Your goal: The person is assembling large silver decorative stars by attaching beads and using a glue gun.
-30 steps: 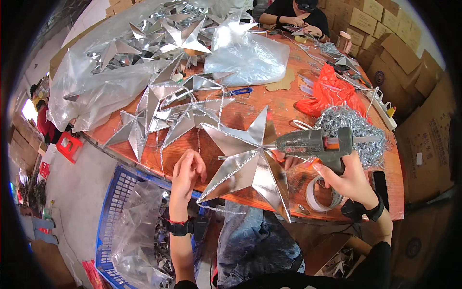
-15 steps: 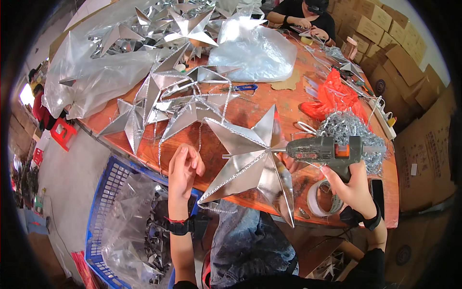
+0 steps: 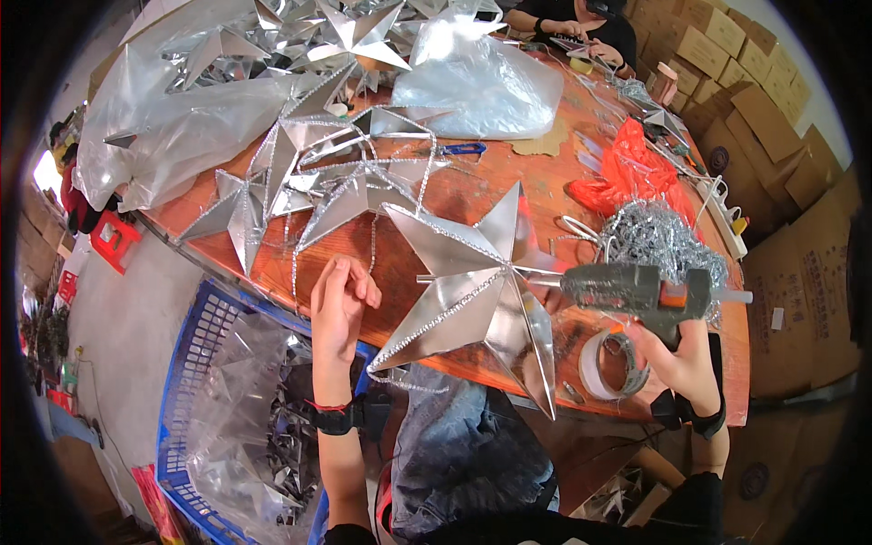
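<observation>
From the head view, the only one, I count two bare hands at the near side of one wooden table [image 3: 545, 213]. The right hand [image 3: 679, 361] has its fingers clamped around the handle of one grey-green glue gun [image 3: 609, 287], a pale stick poking out at its back. The left hand [image 3: 343, 304] is near the front edge, fingers loosely bent, clamped on nothing that I can see.

One large silver star [image 3: 450, 313], five-pointed and trimmed with tinsel cord, stands tilted across the front edge between the hands; its lowest tip hangs past that edge. I can't tell what props it up. Toward the table's left edge lies a cluster of at least three more stars [image 3: 356, 202].

Near the front right corner I see one tape roll [image 3: 591, 365]; along the right edge, one tinsel heap [image 3: 656, 238], one red bag [image 3: 627, 173] and one white power strip [image 3: 727, 222]. One blue cutter [image 3: 465, 148] lies mid-table, and one blue basket [image 3: 179, 434] sits below the front edge. One co-worker [image 3: 613, 38] works at the far end.

Against half a second ago, the glue gun's body is farther right of the star's centre; the left hand keeps its bent shape.
</observation>
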Tool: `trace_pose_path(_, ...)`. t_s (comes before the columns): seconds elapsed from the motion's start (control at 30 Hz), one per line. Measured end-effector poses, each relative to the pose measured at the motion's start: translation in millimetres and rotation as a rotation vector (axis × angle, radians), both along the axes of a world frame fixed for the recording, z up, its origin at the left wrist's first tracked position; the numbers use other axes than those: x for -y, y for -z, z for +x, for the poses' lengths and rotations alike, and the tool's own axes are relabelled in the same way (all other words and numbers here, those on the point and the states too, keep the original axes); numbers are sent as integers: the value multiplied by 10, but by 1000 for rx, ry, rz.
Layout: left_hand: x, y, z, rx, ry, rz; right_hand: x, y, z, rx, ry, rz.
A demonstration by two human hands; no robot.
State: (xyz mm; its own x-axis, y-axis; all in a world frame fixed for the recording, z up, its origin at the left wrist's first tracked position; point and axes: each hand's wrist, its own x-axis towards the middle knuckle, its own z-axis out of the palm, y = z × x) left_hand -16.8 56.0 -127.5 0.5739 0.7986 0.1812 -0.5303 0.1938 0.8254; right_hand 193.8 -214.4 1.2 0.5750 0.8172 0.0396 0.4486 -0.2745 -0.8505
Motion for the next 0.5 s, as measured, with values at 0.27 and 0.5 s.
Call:
trace_pose_path(0.27,-31,45,22,22,-12,10,443,128,-70,-96,21,55)
trace_pose_path(0.5,3,30,42,-6,-64,14,583,266,5,75,14,-54)
